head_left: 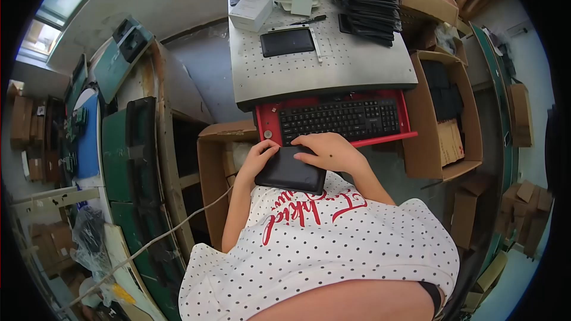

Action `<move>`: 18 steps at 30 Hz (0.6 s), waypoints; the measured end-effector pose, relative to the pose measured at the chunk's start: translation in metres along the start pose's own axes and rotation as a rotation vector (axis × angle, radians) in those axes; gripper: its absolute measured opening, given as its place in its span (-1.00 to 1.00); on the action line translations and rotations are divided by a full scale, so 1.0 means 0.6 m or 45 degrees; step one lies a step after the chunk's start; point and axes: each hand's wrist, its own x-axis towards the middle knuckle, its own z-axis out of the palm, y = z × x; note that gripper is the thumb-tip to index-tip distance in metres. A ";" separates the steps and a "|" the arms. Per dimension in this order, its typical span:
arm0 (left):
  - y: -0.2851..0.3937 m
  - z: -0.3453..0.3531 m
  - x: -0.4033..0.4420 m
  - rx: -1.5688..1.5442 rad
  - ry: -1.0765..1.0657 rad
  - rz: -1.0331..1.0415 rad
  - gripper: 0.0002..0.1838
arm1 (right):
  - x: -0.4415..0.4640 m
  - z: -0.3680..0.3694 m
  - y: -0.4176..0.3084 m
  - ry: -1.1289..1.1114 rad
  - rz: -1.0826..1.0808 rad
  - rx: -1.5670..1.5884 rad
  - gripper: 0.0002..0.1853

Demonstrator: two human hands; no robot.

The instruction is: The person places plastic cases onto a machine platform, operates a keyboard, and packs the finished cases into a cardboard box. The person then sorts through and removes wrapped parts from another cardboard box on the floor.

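Observation:
A flat black rectangular device (290,171), tablet-like, rests close against my body, just in front of the keyboard drawer. My left hand (257,159) pinches its upper left corner, thumb and fingers closed at the edge. Across its far right side lies my right hand (334,153), with the thumb on the face and the fingers over the far edge. Beyond both hands a black keyboard (339,117) sits in a red drawer (269,122). A similar black device (287,42) lies on the perforated metal tabletop (363,74), beside a thin white metal strip (317,44).
A white box (253,7), a black pen (316,19) and a stack of black flat pieces (372,15) occupy the tabletop. Open cardboard boxes stand left (208,160) and right (470,119) of the drawer. A cable (172,230) runs along my left side.

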 end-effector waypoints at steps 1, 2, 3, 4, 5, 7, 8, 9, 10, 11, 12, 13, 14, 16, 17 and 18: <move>0.001 0.000 0.000 -0.009 0.005 -0.003 -0.83 | 0.000 -0.003 -0.004 0.011 -0.015 0.003 -0.64; 0.003 0.000 0.001 -0.017 0.009 -0.006 -0.82 | 0.000 -0.005 -0.006 0.023 -0.029 0.006 -0.64; 0.006 -0.003 -0.011 -0.056 0.022 -0.049 -0.82 | -0.002 -0.001 -0.013 0.032 -0.043 0.046 -0.64; 0.012 -0.007 -0.004 -0.091 0.033 -0.050 -0.81 | 0.003 -0.005 -0.010 0.064 -0.069 0.053 -0.65; 0.013 -0.006 -0.006 -0.134 0.042 -0.071 -0.81 | 0.002 -0.006 -0.010 0.082 -0.085 0.072 -0.65; 0.014 -0.007 -0.011 -0.167 0.056 -0.082 -0.81 | 0.003 -0.001 -0.005 0.120 -0.098 0.105 -0.67; 0.014 -0.006 -0.009 -0.188 0.060 -0.078 -0.81 | 0.004 -0.001 -0.001 0.141 -0.104 0.112 -0.67; 0.014 -0.006 -0.006 -0.186 0.052 -0.078 -0.82 | 0.005 -0.001 0.002 0.155 -0.109 0.113 -0.67; 0.013 -0.006 -0.003 -0.184 0.044 -0.081 -0.82 | 0.005 0.000 0.003 0.167 -0.114 0.117 -0.68; 0.012 -0.006 -0.001 -0.182 0.037 -0.083 -0.83 | 0.005 0.000 0.004 0.179 -0.118 0.120 -0.68; 0.010 -0.006 0.001 -0.171 0.037 -0.066 -0.83 | 0.004 0.001 0.004 0.168 -0.111 0.100 -0.68; 0.006 -0.007 0.003 -0.161 0.036 -0.047 -0.84 | 0.004 0.002 0.003 0.156 -0.103 0.079 -0.68; 0.005 -0.008 0.004 -0.151 0.037 -0.027 -0.84 | 0.004 0.001 0.002 0.144 -0.096 0.056 -0.68; 0.007 -0.010 0.004 -0.187 0.027 0.000 -0.86 | 0.003 -0.006 -0.001 0.096 -0.074 0.040 -0.67; 0.008 -0.011 0.005 -0.203 0.021 0.014 -0.86 | 0.004 -0.009 -0.002 0.074 -0.064 0.033 -0.67; 0.010 -0.012 0.005 -0.214 0.029 0.029 -0.87 | 0.005 -0.008 0.001 0.081 -0.079 0.038 -0.67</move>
